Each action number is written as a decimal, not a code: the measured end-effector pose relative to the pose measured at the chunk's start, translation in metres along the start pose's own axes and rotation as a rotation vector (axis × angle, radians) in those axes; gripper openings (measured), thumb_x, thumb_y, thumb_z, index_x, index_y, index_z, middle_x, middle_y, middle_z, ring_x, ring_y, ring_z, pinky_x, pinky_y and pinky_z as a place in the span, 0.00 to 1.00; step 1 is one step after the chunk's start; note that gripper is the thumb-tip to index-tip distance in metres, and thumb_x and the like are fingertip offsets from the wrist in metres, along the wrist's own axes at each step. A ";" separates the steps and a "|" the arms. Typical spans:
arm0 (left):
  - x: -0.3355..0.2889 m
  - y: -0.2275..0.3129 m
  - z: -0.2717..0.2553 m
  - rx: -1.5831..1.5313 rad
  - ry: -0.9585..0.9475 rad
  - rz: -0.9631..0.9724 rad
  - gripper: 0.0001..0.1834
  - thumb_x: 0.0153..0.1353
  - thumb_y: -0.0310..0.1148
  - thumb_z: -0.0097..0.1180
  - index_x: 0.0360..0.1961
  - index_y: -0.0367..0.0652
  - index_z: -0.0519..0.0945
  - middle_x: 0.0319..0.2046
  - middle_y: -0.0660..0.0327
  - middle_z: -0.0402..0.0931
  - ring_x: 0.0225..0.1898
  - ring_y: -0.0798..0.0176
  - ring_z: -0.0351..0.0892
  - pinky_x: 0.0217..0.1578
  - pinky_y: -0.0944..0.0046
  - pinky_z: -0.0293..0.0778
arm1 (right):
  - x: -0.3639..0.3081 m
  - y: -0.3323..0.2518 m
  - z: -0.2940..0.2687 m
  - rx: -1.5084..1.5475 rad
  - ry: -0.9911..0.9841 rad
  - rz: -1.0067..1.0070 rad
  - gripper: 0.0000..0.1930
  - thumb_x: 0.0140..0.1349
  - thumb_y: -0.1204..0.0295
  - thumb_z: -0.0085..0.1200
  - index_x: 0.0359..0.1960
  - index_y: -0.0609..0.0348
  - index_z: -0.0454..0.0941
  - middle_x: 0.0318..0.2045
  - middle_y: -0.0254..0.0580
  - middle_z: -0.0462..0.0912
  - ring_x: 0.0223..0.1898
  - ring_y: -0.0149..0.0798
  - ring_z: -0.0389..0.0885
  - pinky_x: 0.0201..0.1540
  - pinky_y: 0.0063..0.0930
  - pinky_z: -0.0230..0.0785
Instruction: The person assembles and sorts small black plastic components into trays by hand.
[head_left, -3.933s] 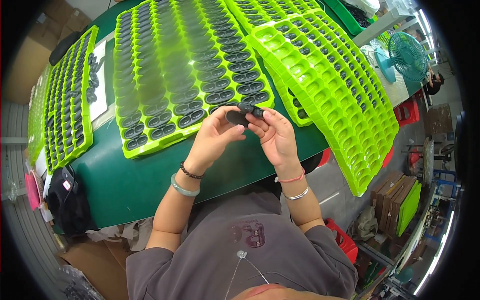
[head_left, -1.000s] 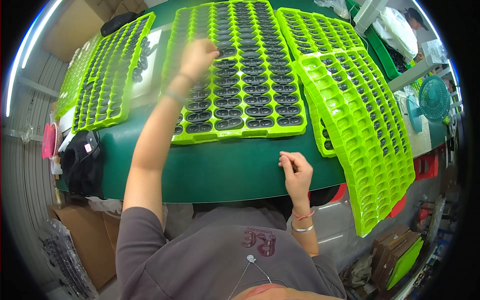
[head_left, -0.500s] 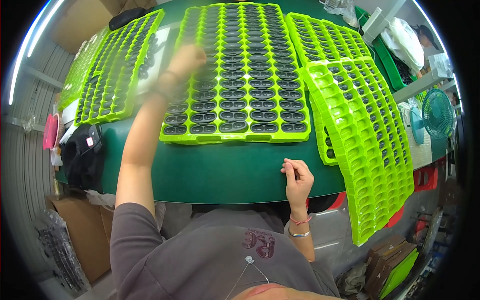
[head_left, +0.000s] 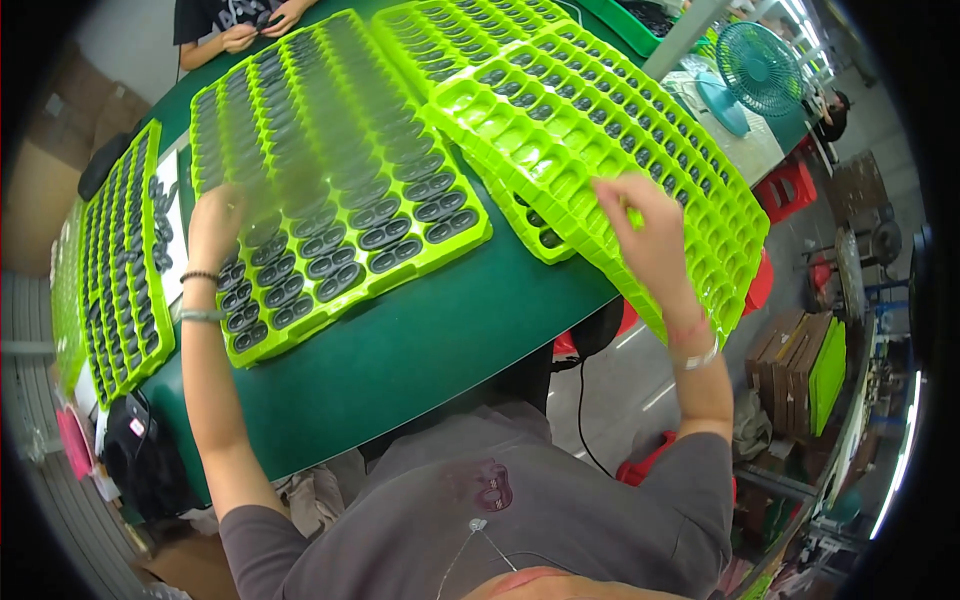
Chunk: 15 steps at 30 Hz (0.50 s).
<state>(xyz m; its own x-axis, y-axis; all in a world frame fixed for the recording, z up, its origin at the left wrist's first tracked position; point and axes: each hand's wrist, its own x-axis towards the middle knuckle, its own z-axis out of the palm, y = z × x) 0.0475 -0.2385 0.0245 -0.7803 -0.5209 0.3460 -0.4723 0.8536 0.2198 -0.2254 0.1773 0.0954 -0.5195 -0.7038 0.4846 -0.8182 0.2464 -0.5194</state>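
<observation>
My left hand (head_left: 215, 225), fingers curled, is at the left edge of a bright green tray (head_left: 362, 295). This tray holds rows of black oval pieces (head_left: 335, 282), many with two hollows. A hazy smear covers part of it near my fingers. Over a second green tray (head_left: 545, 165) on the right, my right hand (head_left: 645, 230) is raised with thumb and fingers drawn together. Anything within either hand is too small or hidden to make out. Small dark pieces fill some of this tray's pockets; its nearer left pockets are bare.
Farther left stands another filled green tray (head_left: 125, 270), beside loose black parts (head_left: 162, 225) on a white sheet. Across the green table (head_left: 400, 350), another person's hands (head_left: 262, 28) hold something black. A teal fan (head_left: 758, 70) is at right. The right tray overhangs the table edge.
The view has turned rightward. My right hand has risen from near the table edge to the right tray. My left hand is now lower, by the middle tray's left edge. Another person's hands have appeared.
</observation>
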 end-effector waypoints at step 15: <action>-0.108 0.152 0.006 -1.027 0.214 -0.567 0.12 0.58 0.21 0.46 0.44 0.35 0.72 0.27 0.66 0.71 0.21 0.78 0.67 0.16 0.78 0.62 | 0.105 0.134 0.084 -0.473 -0.222 -0.575 0.16 0.48 0.77 0.52 0.41 0.50 0.78 0.33 0.36 0.76 0.42 0.40 0.73 0.48 0.34 0.62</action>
<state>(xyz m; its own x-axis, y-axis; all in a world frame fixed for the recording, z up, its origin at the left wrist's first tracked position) 0.0577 -0.0522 0.0146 -0.4361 -0.8956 0.0878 -0.1026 0.1464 0.9839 -0.3687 0.0808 0.0180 0.0394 -0.9120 0.4082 -0.9882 0.0248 0.1509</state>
